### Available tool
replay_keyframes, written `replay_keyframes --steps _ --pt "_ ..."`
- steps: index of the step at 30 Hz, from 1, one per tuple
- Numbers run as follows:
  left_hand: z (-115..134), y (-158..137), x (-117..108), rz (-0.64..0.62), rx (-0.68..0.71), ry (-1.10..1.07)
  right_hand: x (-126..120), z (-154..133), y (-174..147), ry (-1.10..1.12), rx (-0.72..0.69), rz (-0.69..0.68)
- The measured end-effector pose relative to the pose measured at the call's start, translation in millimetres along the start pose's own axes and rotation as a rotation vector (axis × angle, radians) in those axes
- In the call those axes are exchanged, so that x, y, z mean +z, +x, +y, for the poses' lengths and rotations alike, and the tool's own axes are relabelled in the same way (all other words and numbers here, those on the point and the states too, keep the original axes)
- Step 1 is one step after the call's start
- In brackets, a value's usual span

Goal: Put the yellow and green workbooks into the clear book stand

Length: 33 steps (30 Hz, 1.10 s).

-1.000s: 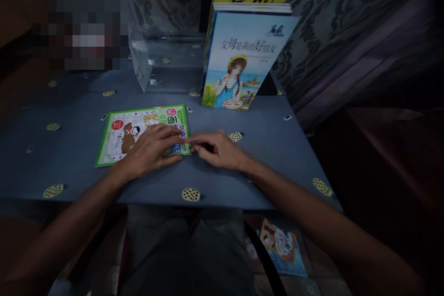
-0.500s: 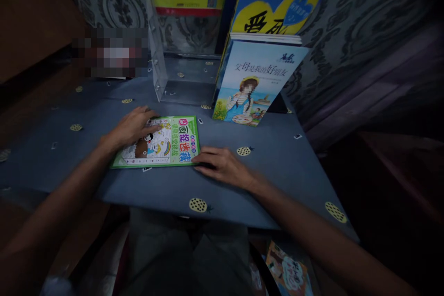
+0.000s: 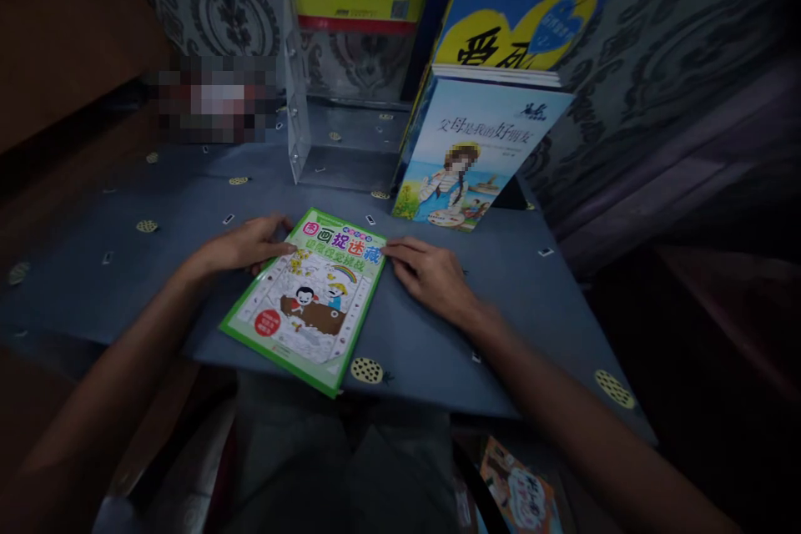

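The left hand (image 3: 247, 244) pinches the book (image 3: 313, 300) by its left edge, while the right hand (image 3: 431, 274) touches its top-right corner, finger grip unclear.

Dim, bluish picture. Nearly black far right of right hand (image 3: 433, 274). Blocky blur patch (image 3: 216, 100) beyond left hand (image 3: 245, 244). Faint shine on clear stand (image 3: 296, 104) past it. Between hands, green book's (image 3: 325, 313) big letters clear, tiny ones fuzzy.
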State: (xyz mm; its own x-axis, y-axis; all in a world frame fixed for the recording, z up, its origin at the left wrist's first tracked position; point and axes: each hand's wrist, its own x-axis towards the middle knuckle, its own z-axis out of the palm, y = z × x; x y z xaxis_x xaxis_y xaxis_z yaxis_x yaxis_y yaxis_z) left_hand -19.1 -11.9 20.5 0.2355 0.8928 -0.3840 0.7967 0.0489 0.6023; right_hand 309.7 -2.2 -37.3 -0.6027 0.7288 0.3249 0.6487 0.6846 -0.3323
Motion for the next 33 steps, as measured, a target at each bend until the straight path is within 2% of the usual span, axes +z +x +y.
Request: replay_keyframes --steps 2,5,9,14,18,21,25,29,33 --pt "7 -9 6 -0.05 -0.031 -0.019 -1 -3 1 0.011 0.026 -0.002" --pt "17 -17 14 -0.058 -0.048 0.006 -4 -8 6 0.007 0.061 -0.032" --pt "18 -16 19 -0.085 -0.063 0.047 -6 -15 18 -0.027 0.103 -0.119" --pt "9 -6 14 -0.022 0.073 0.106 -3 -23 41 -0.113 0.132 -0.207" --pt "11 -1 9 0.049 0.104 0.307 3 -24 50 -0.16 0.145 -0.184" --pt "15 0 11 0.142 0.095 0.49 5 -26 40 -0.158 0.124 -0.145" --pt "18 -2 22 0.255 0.041 0.633 5 -33 7 -0.141 0.04 -0.103" --pt "21 0 29 0.311 0.017 0.647 9 -40 -19 -0.102 -0.053 -0.039" --pt "24 11 24 0.323 -0.019 0.635 16 -41 -17 -0.057 -0.073 -0.012"
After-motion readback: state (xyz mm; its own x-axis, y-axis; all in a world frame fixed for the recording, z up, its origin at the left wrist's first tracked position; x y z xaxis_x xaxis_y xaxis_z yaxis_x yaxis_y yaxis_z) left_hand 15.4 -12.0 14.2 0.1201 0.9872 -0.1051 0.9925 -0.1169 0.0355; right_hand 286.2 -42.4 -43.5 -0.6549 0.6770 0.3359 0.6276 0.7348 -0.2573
